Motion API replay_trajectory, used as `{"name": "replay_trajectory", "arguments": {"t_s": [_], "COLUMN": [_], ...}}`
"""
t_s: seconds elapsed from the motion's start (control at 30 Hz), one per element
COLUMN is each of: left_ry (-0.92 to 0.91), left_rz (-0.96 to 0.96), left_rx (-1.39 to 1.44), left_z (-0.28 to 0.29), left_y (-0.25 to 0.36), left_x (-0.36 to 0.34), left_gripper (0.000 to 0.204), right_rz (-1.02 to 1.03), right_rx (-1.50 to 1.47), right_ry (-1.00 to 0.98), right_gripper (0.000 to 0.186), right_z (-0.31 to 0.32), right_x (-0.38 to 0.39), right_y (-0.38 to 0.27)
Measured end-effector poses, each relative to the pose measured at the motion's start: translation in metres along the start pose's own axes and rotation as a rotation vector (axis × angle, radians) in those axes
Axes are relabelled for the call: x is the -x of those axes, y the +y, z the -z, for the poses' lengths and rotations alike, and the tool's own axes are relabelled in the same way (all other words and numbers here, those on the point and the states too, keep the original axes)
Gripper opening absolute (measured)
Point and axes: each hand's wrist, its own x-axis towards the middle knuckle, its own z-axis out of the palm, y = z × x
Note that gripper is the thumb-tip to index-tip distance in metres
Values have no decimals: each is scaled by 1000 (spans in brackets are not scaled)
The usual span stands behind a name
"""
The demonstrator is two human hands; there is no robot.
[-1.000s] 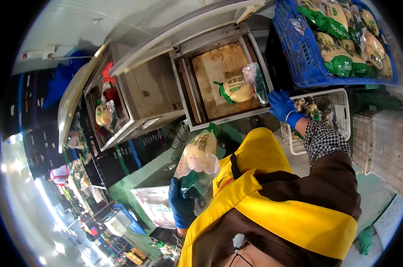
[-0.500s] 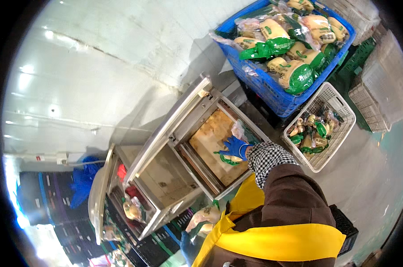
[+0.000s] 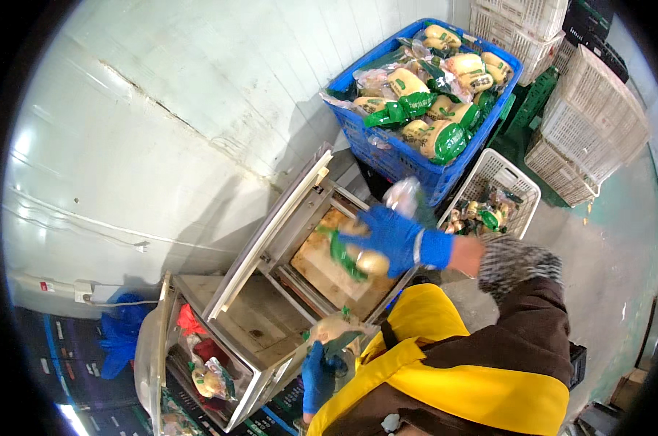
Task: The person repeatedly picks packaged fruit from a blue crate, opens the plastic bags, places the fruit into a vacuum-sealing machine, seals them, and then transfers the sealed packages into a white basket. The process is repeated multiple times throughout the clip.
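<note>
Left hand (image 3: 317, 378) and right hand (image 3: 389, 236) grip bagged packs (image 3: 336, 328), raised machine lid (image 3: 269, 234) alongside the right, blue crate (image 3: 391, 156) beyond.

From above, the open metal chamber (image 3: 285, 291) leaves room at its left, over the tan board (image 3: 316, 270); across its right part, the blurred right hand (image 3: 387, 236) and the bagged pack (image 3: 372, 263) it grips stand in the way. The raised lid (image 3: 273, 234) walls off the chamber's far-left side. At the chamber's near edge, the left hand (image 3: 318, 378) and a second pack (image 3: 335, 330) obstruct a straight reach (the yellow apron (image 3: 427, 312) crowds that edge too). Beyond the chamber, the heaped blue crate (image 3: 383, 154) blocks passage; farther right, floor (image 3: 562, 254) offers wide room.
</note>
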Motion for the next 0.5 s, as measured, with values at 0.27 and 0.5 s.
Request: {"name": "replay_trajectory", "arguments": {"t_s": [0.27,0.5], "left_ry": [-229,-156], "left_rz": [134,358], "left_rx": [114,231], "left_z": [-41,-44], "left_y": [-19,-55], "left_x": [-107,-164], "left_gripper": [26,20], "right_rz": [-779,-283], "right_rx": [530,668], "right_ry": [159,344], "right_gripper": [103,77], "right_z": [139,74], "right_x": [34,46], "right_y": [162,227]}}
